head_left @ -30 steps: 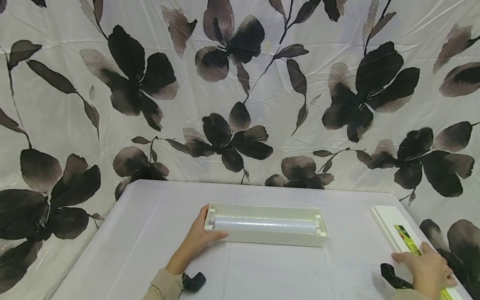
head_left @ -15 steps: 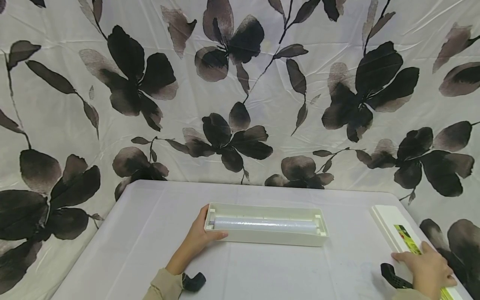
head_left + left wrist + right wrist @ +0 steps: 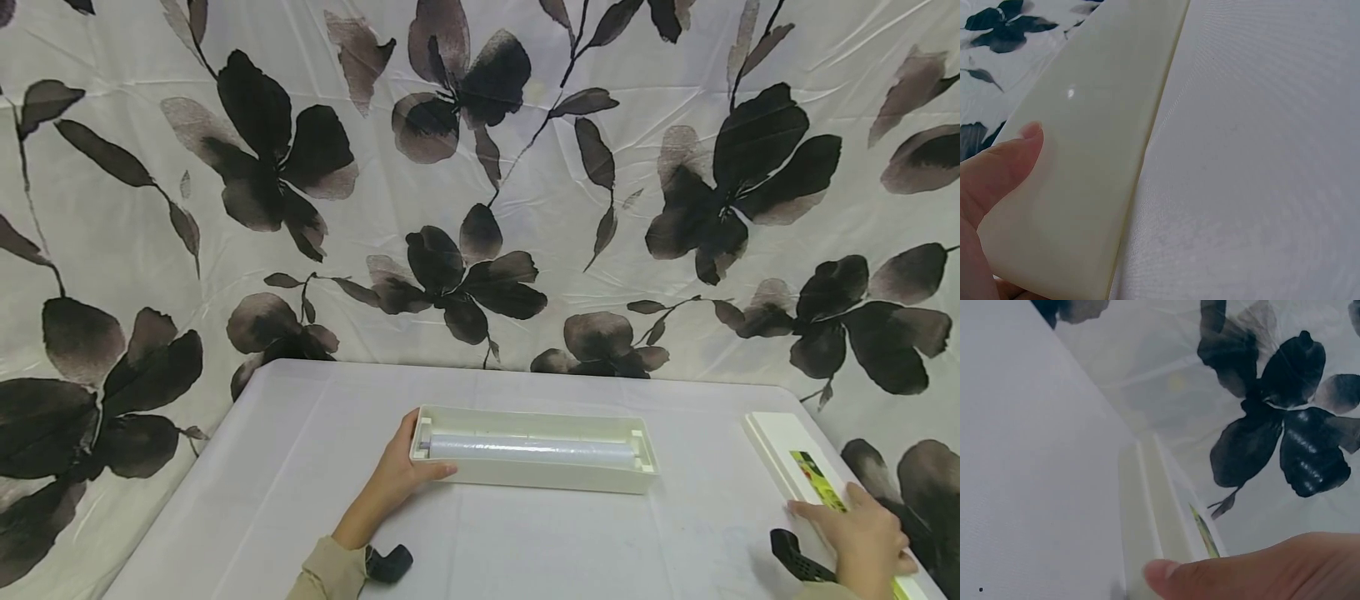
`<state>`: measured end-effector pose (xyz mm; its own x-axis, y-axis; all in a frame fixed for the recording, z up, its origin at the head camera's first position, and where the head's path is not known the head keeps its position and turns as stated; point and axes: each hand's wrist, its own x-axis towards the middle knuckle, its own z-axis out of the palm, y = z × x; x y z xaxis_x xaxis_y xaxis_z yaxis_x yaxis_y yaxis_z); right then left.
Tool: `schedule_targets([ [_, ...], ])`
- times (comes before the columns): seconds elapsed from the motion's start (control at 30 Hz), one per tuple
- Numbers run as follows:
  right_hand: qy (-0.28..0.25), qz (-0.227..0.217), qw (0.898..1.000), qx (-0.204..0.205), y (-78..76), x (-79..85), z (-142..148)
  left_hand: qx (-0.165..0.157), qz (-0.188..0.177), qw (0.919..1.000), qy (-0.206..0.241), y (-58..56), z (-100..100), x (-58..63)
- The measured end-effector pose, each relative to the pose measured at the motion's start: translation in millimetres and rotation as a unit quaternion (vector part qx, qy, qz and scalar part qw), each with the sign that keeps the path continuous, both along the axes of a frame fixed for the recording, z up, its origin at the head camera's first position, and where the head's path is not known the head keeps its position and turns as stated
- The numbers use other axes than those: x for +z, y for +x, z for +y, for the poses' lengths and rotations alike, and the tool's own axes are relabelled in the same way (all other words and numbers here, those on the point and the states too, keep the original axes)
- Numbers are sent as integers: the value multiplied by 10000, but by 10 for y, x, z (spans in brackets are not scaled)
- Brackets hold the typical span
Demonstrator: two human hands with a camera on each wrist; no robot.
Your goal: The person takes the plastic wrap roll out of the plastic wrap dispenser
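You had the open cream box sitting on the white table, with a clear, shiny roll lying lengthwise inside. Your left hand held its left end, thumb against the front wall. Your right hand gripped a long white piece, perhaps the cover, near the table's right edge, well apart from the box. The step in hand looked like steadying one part while taking hold of the other; the next move, I'd judge, called for a firm right-hand grip along both edges and a quiet left hand. The piece bore a yellow-green label with a touch of red, partly covered by your hand; no brand or wording could be read.
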<state>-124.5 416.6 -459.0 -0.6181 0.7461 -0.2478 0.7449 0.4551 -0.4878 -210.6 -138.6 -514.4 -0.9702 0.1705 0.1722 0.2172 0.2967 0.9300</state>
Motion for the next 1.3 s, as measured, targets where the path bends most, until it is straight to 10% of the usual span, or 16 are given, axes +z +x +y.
schedule_targets([
  [0.77,-268,1181,9924,200,-250,227,-175,21,-119,9999,-22,-8,-8,-10],
  [1.3,579,1651,9730,1507,-503,416,-442,85,-149,9998,-77,-6,10,-2],
])
